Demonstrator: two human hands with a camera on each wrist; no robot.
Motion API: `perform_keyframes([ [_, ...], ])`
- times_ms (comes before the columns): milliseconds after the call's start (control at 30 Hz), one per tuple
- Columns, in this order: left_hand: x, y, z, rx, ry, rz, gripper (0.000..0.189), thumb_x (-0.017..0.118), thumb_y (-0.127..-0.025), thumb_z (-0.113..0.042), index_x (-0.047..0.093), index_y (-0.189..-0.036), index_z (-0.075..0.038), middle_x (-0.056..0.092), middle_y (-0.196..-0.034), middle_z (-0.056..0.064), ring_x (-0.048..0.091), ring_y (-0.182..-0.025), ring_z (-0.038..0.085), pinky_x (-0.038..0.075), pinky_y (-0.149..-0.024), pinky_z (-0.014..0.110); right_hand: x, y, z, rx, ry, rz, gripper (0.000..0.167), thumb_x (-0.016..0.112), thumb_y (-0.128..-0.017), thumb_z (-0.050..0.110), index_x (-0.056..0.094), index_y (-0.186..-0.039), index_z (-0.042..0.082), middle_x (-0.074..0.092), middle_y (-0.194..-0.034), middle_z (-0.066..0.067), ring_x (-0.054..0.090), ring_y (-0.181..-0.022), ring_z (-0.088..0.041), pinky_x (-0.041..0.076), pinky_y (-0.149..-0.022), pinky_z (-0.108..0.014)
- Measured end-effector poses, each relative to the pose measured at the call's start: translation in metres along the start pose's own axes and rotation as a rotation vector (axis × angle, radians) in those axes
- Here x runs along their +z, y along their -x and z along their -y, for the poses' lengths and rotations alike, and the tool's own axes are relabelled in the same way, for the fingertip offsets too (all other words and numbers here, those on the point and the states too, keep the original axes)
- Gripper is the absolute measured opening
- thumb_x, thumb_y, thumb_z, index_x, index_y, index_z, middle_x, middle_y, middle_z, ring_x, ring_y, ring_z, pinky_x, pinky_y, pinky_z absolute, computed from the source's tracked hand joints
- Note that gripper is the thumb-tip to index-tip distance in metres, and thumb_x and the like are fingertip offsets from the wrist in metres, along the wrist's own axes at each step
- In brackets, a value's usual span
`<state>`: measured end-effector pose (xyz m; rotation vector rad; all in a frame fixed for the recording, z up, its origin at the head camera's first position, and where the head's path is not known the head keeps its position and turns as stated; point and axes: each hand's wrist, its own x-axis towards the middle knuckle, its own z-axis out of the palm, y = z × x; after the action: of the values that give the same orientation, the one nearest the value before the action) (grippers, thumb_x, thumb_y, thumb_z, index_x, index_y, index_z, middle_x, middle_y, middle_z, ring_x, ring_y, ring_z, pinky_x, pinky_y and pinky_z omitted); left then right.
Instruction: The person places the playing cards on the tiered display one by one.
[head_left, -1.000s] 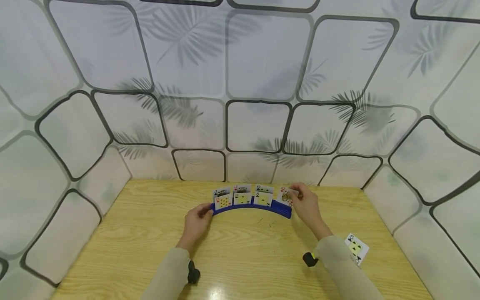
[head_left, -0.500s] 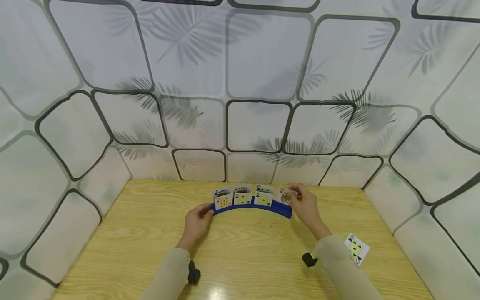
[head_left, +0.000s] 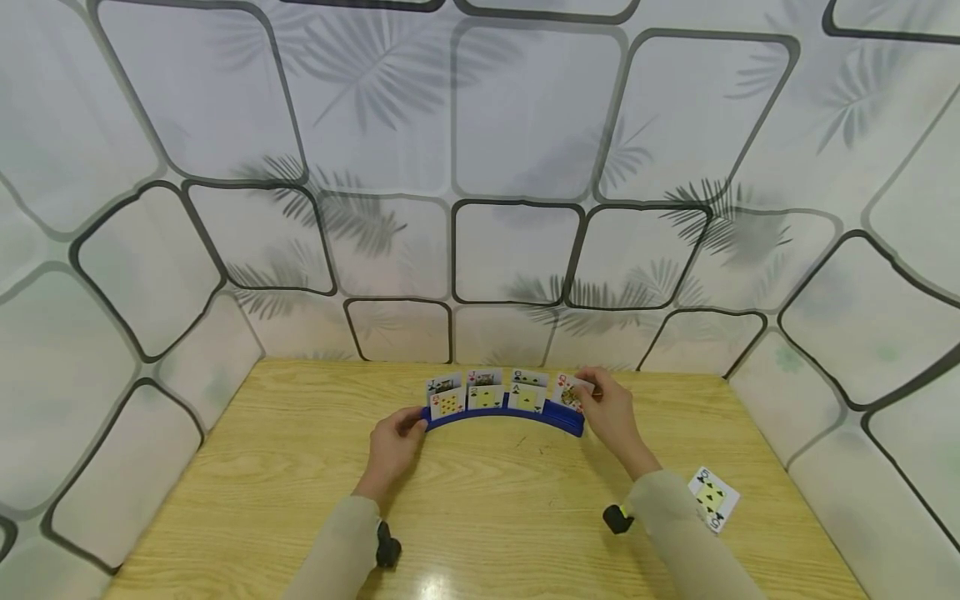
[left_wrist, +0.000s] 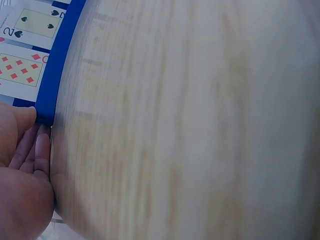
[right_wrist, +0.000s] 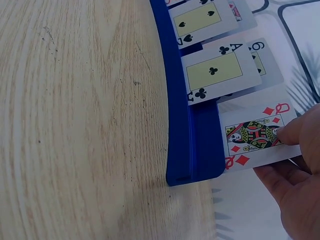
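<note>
A curved blue card holder point(head_left: 491, 412) stands on the table with playing cards upright in two rows. My left hand point(head_left: 393, 446) pinches its left end; in the left wrist view the thumb lies on the blue edge point(left_wrist: 46, 107). At the right end my right hand point(head_left: 611, 412) pinches a queen of diamonds point(right_wrist: 252, 136) by its upper edge, thumb on its face. The queen's lower edge is at the holder's back row. Beside it, an ace of clubs point(right_wrist: 220, 74) is in front of a six point(right_wrist: 260, 62). Farther left are a two of spades point(left_wrist: 35, 22) and a ten of diamonds point(left_wrist: 20, 72).
A five of clubs point(head_left: 712, 498) lies face up on the wooden table point(head_left: 495, 508), beside my right sleeve. Patterned fabric walls point(head_left: 517, 250) close in the back and both sides. A black wrist camera point(head_left: 618, 518) is on my right wrist.
Hardly anything moves. My right hand shifts very slightly left with the queen of diamonds; my left hand stays at the holder's end.
</note>
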<state>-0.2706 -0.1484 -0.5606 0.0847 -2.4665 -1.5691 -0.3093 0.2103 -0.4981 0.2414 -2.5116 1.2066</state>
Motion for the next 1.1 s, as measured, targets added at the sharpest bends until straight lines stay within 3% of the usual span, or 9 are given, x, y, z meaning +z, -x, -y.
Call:
perform_keyframes([
  [200,0.000,0.000,-0.001,-0.002,-0.004,-0.002,0.028,0.069,-0.100,-0.005,0.073,-0.127,0.002,0.075,-0.124,0.021,0.072,-0.113,0.034,0.058,-0.098,0.050,-0.001,0.001,0.000,0.008,0.003,0.000,0.018,0.068,-0.103,0.010,0.070,-0.120,0.007,0.075,-0.105,-0.013,0.060,-0.079,-0.011,0.052,-0.072,-0.023],
  [433,0.000,0.001,-0.001,-0.010,0.001,-0.001,0.028,0.068,-0.101,-0.005,0.073,-0.128,0.001,0.076,-0.123,0.020,0.072,-0.111,0.034,0.058,-0.097,0.049,-0.005,0.003,0.002,0.051,-0.025,0.039,0.027,0.066,-0.104,0.014,0.067,-0.130,0.005,0.074,-0.126,-0.017,0.072,-0.106,-0.030,0.058,-0.089,-0.034],
  [567,0.000,0.001,-0.002,-0.013,0.000,0.001,0.028,0.068,-0.101,-0.005,0.073,-0.128,0.001,0.076,-0.124,0.020,0.072,-0.111,0.033,0.058,-0.097,0.049,-0.007,0.004,0.002,0.052,-0.044,0.045,0.031,0.069,-0.103,0.016,0.066,-0.132,0.004,0.074,-0.124,-0.017,0.072,-0.108,-0.032,0.059,-0.094,-0.040],
  [800,0.000,0.001,-0.002,-0.014,-0.001,0.002,0.028,0.068,-0.101,-0.006,0.073,-0.128,0.001,0.076,-0.123,0.020,0.072,-0.110,0.033,0.058,-0.097,0.048,-0.011,0.006,0.000,0.027,-0.050,0.029,0.033,0.069,-0.104,0.020,0.066,-0.132,0.004,0.075,-0.117,-0.015,0.072,-0.107,-0.031,0.058,-0.092,-0.027],
  [1100,0.000,0.002,-0.004,-0.011,0.005,0.004,0.028,0.068,-0.101,-0.005,0.072,-0.128,0.002,0.075,-0.124,0.021,0.071,-0.113,0.035,0.058,-0.099,0.050,-0.019,0.018,-0.004,0.061,-0.048,0.001,0.033,0.070,-0.103,0.026,0.068,-0.131,0.009,0.077,-0.112,-0.012,0.073,-0.103,-0.025,0.056,-0.088,-0.018],
])
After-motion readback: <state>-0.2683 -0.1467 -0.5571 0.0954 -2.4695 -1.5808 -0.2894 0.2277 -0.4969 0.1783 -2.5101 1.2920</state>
